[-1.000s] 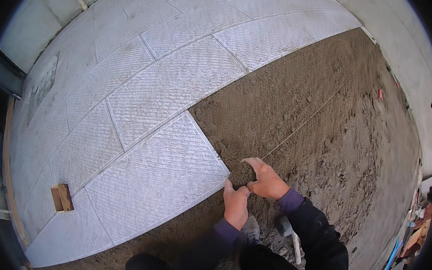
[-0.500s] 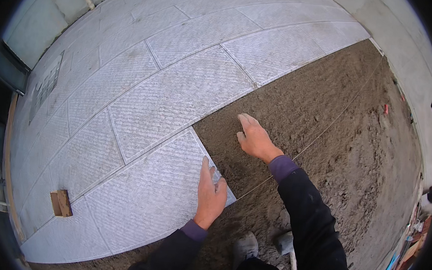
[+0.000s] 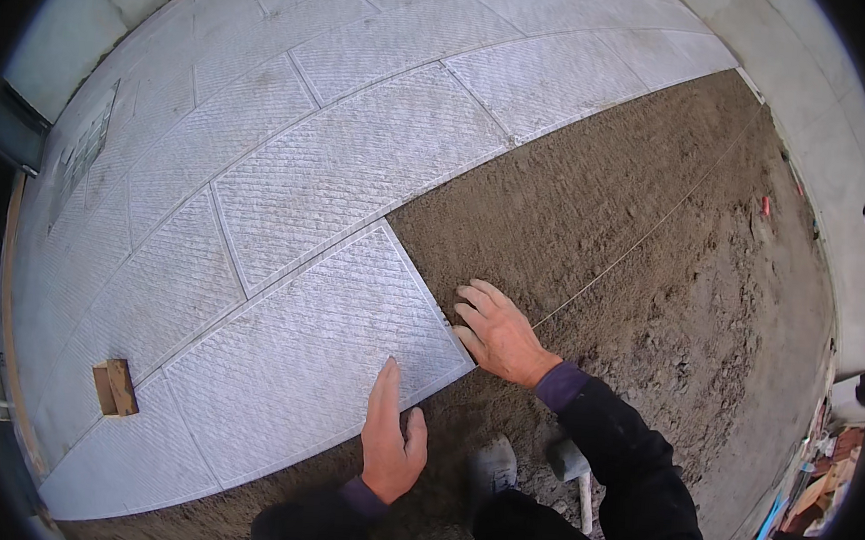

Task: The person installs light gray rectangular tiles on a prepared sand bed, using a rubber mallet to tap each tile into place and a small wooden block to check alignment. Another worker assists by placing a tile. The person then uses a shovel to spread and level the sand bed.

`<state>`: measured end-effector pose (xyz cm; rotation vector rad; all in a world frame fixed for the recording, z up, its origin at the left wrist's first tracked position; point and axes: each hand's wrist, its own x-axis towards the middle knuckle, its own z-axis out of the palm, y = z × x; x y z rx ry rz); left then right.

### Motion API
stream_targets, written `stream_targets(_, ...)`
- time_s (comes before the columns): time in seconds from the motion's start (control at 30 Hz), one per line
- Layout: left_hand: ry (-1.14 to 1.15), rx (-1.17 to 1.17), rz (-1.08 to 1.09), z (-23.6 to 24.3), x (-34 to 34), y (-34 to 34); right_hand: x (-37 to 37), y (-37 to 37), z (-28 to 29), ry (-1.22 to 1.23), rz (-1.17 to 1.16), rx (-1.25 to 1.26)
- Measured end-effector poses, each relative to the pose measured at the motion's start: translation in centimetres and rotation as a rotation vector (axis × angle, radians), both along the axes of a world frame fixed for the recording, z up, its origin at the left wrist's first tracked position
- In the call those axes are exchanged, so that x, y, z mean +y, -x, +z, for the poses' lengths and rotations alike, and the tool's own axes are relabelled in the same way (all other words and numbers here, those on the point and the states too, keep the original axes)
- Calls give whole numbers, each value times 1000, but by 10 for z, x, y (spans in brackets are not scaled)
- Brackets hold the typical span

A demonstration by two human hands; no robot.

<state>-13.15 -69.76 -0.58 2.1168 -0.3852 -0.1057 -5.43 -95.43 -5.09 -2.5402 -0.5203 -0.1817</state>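
A light grey ribbed paving slab lies at the near right end of the laid rows. Over its near long edge is my left hand, open, fingers stretched and thumb apart; whether it touches the stone I cannot tell. By the slab's right short edge, near its corner, my right hand is open with spread, slightly bent fingers. Its fingertips are close to that edge, above the brown bedding mortar. Neither hand holds anything. A thin string line runs over the mortar from near my right hand to the far right.
A mallet with a pale handle lies by my shoe. On the slabs at left sits a small brown block. A grate is set farther left. A wall bounds the right, with a red piece nearby.
My right hand has come nearer, from over the mortar to beside the slab's right edge. My left hand has moved from the slab's right end to its near edge. The view has shifted slightly.
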Motion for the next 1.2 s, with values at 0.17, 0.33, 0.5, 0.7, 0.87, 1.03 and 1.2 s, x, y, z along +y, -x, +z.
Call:
stream_targets(0.17,146,589,401,-16,31,134,55,122,22,-165,-53,313)
stream_targets(0.33,-51,621,706,-100,63,163,118,161,-27,7,-42,619)
stream_targets(0.5,382,854,756,-135,37,148,143,161,-71,-48,68,778)
stream_targets(0.7,789,1096,679,-95,-4,131,119,162,-62,-94,126,789)
stream_targets(0.87,894,1045,516,-47,-57,95,48,132,-2,-142,35,752)
stream_targets(1.03,957,971,348,-26,-125,-8,-18,42,39,-59,-139,500)
stream_targets(1.2,901,776,332,-16,-152,-85,-43,-73,19,-70,-158,257)
